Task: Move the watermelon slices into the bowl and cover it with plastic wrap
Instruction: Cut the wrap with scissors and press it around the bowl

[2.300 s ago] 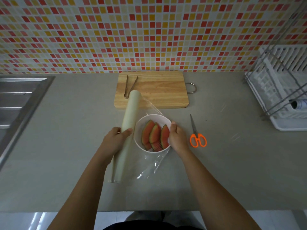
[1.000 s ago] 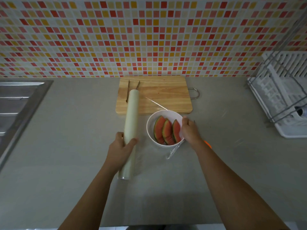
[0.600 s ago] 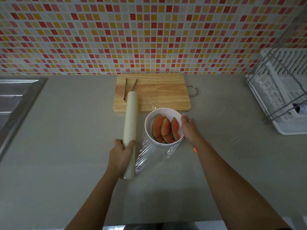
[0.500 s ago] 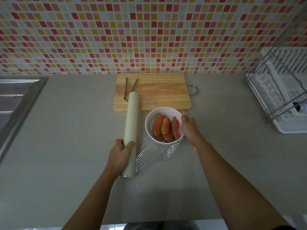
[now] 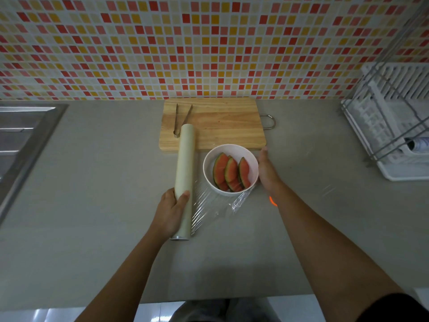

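Tiled wall (image 5: 209, 43): red, orange and yellow mosaic behind the worktop.
Worktop (image 5: 92, 182): grey, carrying everything below.
Sink (image 5: 21, 140): steel, at the far left edge.
Dish rack (image 5: 390, 126): white with wire bars, far right, well apart from the bowl.
Cutting board (image 5: 222, 126): wooden, against the wall, its near edge just behind the bowl.
Plastic wrap roll (image 5: 184, 159): lies lengthwise left of the bowl, its far end over the board.
Film (image 5: 216, 203): spreads from the roll to the bowl's near side, bunched below its right edge.
Bowl (image 5: 232, 151): white, between roll and right grip.
Left grip (image 5: 169, 212): clasped round the roll's near part.
Right grip (image 5: 267, 173): released, fingers straight along the bowl's right wall.
Watermelon slices (image 5: 231, 171): three, standing inside the bowl.
Tongs (image 5: 180, 119): on the board, joined end beside the roll.
Orange thing (image 5: 272, 201): mostly hidden by the right forearm.
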The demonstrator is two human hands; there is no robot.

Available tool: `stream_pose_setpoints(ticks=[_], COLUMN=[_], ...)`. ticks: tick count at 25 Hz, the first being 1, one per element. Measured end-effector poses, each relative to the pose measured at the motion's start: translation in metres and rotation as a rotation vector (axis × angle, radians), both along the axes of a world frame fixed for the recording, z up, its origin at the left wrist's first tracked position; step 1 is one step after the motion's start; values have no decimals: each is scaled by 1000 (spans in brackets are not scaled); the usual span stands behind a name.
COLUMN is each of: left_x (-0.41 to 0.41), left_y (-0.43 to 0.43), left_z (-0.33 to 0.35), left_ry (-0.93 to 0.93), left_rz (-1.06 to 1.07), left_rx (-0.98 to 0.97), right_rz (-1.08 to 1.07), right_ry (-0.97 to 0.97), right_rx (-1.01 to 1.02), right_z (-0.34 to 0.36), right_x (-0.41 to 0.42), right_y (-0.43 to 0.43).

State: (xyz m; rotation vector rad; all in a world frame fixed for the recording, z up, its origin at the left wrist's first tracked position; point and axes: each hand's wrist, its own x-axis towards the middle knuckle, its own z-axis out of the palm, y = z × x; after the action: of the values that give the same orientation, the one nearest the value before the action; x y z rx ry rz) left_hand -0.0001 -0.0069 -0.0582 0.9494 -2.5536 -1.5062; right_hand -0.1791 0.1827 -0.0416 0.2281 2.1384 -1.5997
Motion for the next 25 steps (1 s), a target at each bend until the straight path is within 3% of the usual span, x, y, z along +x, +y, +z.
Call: stream_pose_setpoints(ticks=[2, 3, 5, 7, 14, 17, 22, 25], left_x=[0, 1, 1, 1, 3, 4, 8, 8], left_y=[1, 1, 2, 1, 7, 8, 7, 11], left_z=[-1, -1, -1, 0, 2, 3, -1, 1], left_ry=[5, 11, 18, 10, 49, 69, 64, 65], left_rz=[-3, -3, 2, 11, 16, 27, 49, 67], left_rx=[0, 0, 3, 6, 41, 51, 84, 93], right_rz=[-100, -140, -96, 39, 75, 4, -97, -29], right_ry=[19, 112, 302, 302, 254, 277, 437, 376], right_rx=[-47, 66, 502, 755, 949, 833, 328, 75], right_z=[6, 7, 7, 2, -11, -8, 16, 26], right_x=[1, 1, 11, 27, 48, 55, 89, 118], right_y=[11, 21, 42, 54, 59, 58, 42, 27])
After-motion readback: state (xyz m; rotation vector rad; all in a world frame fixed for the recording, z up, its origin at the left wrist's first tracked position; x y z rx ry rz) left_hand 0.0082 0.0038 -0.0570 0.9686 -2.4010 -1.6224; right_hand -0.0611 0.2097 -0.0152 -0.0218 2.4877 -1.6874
